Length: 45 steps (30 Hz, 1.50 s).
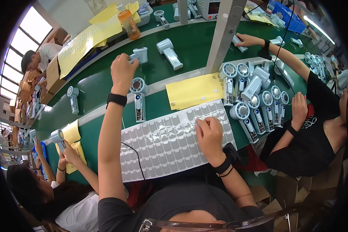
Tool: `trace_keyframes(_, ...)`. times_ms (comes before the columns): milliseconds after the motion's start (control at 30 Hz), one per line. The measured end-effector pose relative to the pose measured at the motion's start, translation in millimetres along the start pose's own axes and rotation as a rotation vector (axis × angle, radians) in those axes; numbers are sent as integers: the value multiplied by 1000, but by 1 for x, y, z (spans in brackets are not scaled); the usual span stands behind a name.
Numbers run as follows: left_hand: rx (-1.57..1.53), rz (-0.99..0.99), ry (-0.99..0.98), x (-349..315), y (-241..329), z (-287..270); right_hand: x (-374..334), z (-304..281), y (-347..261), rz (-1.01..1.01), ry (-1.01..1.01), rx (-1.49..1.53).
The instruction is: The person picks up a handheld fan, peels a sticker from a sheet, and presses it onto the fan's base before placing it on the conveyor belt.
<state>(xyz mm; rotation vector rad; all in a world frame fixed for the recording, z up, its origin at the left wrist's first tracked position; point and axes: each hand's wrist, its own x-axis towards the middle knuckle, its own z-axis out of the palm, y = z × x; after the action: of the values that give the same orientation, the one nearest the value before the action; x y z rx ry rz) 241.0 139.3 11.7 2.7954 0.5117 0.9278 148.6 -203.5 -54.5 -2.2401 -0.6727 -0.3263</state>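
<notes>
Fingers point(122, 58) of the left hand point(122, 74) grip a pale-blue plastic handheld fan point(142, 54); a loose hold could drop it. The right hand point(212, 137) curls over a white sheet of grey stickers point(170, 146), grip unclear.

One gray-label sheet point(166, 145), one orange bottle point(129, 25)

The tabletop point(89, 129) is green. Along its near edge lies a white sheet with grey stickers point(170, 150). Farther from this edge, a yellow paper point(193, 91) and a single fan point(140, 108) lie just beyond the sheet. Toward the right end, many pale blue handheld fans point(253, 101) are placed close together.
</notes>
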Motion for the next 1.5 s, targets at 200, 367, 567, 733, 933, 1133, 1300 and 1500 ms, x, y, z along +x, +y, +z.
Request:
trace_keyframes(200, -276, -30, 404, -41, 50, -77, 1, 3, 2, 16, 30, 26)
trace_keyframes(367, -663, 9, 444, -100, 73, -110, -1, 4, 2, 24, 10, 62)
trace_keyframes(567, -1195, -143, 85, -162, 108, -121, -3, 7, -2, 109, 65, 103)
trace_keyframes(733, -1073, -32, -25, -193, 122, -101, -6, 3, -1, 38, 2, 15)
trace_keyframes(933, -988, 109, -206, -211, 129, -94, -2, 7, -2, 78, -8, 39)
trace_keyframes(1133, -1103, 65, -234, -217, 128, -91, -5, 7, -6, 66, 65, 15)
trace_keyframes(1300, -1119, 48, -286, -216, 131, -92, -5, 4, -6, 45, 10, -15)
trace_keyframes(1500, -1033, 189, -263, -219, 134, -91, 1, -12, -10, 245, 1, 377)
